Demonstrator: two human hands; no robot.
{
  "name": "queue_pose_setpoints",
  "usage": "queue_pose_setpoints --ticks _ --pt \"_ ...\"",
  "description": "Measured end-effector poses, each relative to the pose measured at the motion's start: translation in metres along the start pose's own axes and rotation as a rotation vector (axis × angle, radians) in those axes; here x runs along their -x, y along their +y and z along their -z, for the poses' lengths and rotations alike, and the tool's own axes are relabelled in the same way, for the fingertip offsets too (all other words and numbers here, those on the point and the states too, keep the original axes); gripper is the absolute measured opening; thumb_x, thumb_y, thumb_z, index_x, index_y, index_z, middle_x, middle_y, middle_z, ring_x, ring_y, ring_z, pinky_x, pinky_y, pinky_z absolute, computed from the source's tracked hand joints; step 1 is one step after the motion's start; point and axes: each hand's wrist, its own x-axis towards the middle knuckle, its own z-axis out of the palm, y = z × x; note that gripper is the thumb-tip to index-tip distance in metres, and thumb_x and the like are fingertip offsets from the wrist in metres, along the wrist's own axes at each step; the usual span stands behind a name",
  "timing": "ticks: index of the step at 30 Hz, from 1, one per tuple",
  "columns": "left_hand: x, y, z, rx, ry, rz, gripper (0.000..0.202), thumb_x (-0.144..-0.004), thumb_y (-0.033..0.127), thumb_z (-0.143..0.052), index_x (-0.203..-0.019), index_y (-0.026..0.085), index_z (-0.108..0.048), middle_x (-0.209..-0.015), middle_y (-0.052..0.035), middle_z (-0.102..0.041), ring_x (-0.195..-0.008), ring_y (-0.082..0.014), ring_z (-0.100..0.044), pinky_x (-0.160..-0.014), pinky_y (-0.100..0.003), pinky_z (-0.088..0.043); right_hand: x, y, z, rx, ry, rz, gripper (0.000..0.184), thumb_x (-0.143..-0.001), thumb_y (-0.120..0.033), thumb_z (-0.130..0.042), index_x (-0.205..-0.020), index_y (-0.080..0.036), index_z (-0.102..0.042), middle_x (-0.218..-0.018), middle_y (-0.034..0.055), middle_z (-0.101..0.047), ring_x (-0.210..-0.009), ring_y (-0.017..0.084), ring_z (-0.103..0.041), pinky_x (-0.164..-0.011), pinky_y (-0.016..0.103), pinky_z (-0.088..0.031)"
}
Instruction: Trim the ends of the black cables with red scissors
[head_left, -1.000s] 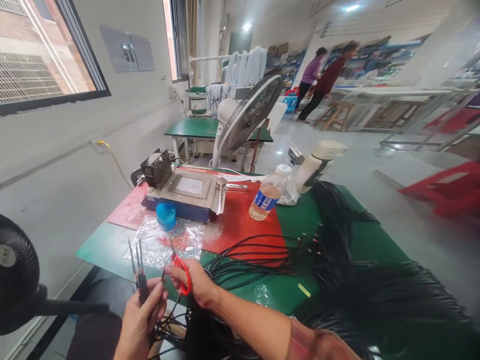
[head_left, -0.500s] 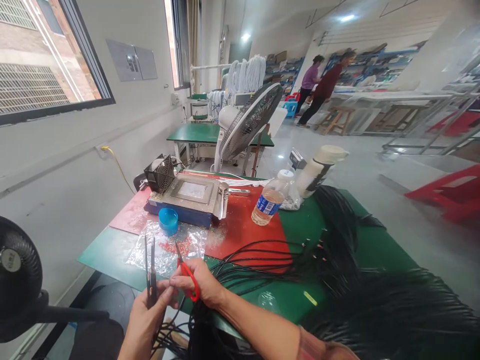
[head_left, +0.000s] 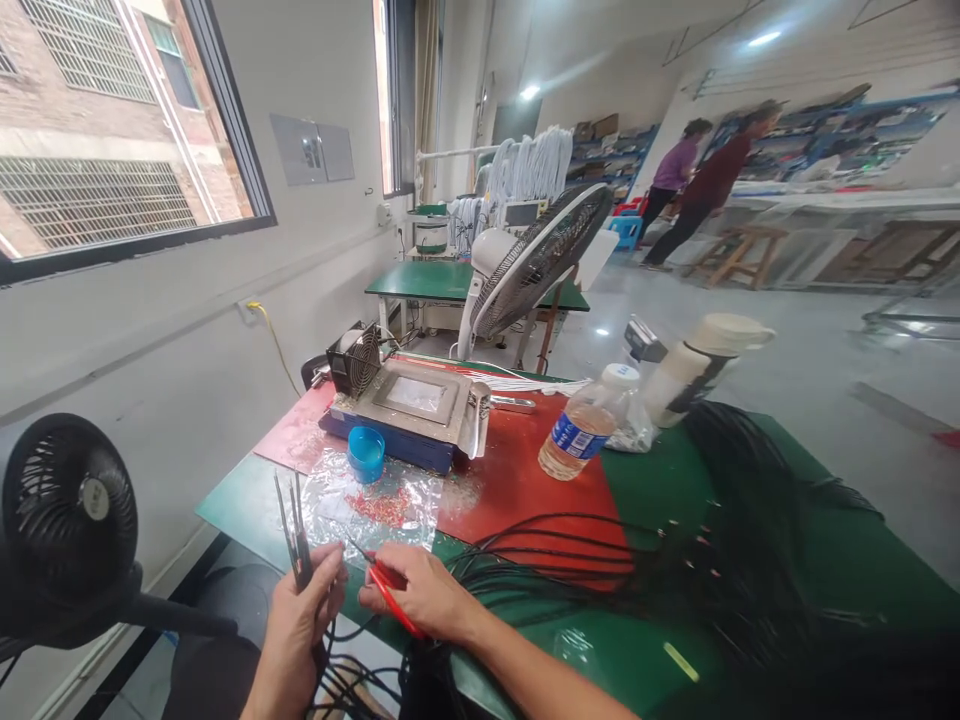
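My left hand point(head_left: 306, 612) is closed around dark tweezers point(head_left: 298, 535), whose slim prongs point upward. A thin black cable point(head_left: 352, 634) runs down from the same hand; its end near the fingertips is too small to make out. Red-handled scissors point(head_left: 391, 598) are gripped in my right hand point(head_left: 427, 590), their narrow blades angled toward the left fingertips. The two hands are slightly apart at the table's near edge. Beyond them lies a clear plastic sheet point(head_left: 325, 510) with red scraps point(head_left: 382, 506) scattered on it, and a blue cup point(head_left: 366, 455) at its back.
A dusty heated-plate device point(head_left: 405, 425) with a small fan point(head_left: 355, 362) stands behind. To the right are a bottle point(head_left: 576, 436), a jug point(head_left: 694, 365) and black cable bundles point(head_left: 757, 500). A black fan point(head_left: 71, 530) is at left. Two people stand in the background.
My right hand has drawn back from the left fingers, and the scissors have turned so their blades tilt left. The tweezers lean more to the left. The whole view has shifted.
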Motion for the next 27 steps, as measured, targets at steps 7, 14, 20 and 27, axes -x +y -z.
queue_pose_setpoints --ticks 7,14,20,27 --pt "-0.003 0.002 -0.001 -0.069 -0.066 -0.045 0.043 -0.047 0.039 -0.084 -0.077 0.011 -0.071 -0.055 0.0014 -0.058 -0.044 -0.0075 -0.045 -0.040 -0.019 -0.034 -0.001 0.002 0.001 0.080 -0.004 -0.039 0.047 -0.077 -0.055 -0.054 -0.055 -0.016 -0.037 -0.055 -0.0059 -0.032 -0.054 0.007 -0.029 -0.050 0.023 -0.016" --pt "-0.014 -0.004 0.002 -0.124 -0.092 -0.077 0.044 -0.047 0.042 -0.083 -0.074 0.010 -0.071 -0.053 0.0012 -0.057 -0.044 -0.0080 -0.042 -0.041 -0.021 -0.031 -0.002 0.004 0.004 0.092 0.010 -0.101 0.048 -0.074 -0.052 -0.057 -0.050 -0.016 -0.036 -0.050 -0.0061 -0.026 -0.051 0.007 -0.025 -0.049 0.024 -0.014" --pt "-0.019 -0.007 0.000 -0.140 -0.113 -0.085 0.044 -0.047 0.044 -0.082 -0.074 0.010 -0.071 -0.052 0.0004 -0.057 -0.044 -0.0095 -0.043 -0.042 -0.022 -0.031 -0.004 0.007 0.002 0.050 0.039 -0.156 0.044 -0.069 -0.040 -0.062 -0.047 -0.016 -0.033 -0.049 -0.0061 -0.022 -0.049 0.007 -0.024 -0.049 0.024 -0.014" --pt "-0.022 -0.009 0.002 -0.173 -0.152 -0.105 0.041 -0.051 0.045 -0.080 -0.074 0.012 -0.071 -0.054 0.0012 -0.056 -0.044 -0.0075 -0.040 -0.041 -0.020 -0.028 -0.006 0.013 0.000 0.090 0.078 -0.157 0.042 -0.067 -0.035 -0.063 -0.044 -0.016 -0.033 -0.049 -0.0058 -0.021 -0.048 0.006 -0.024 -0.048 0.024 -0.013"
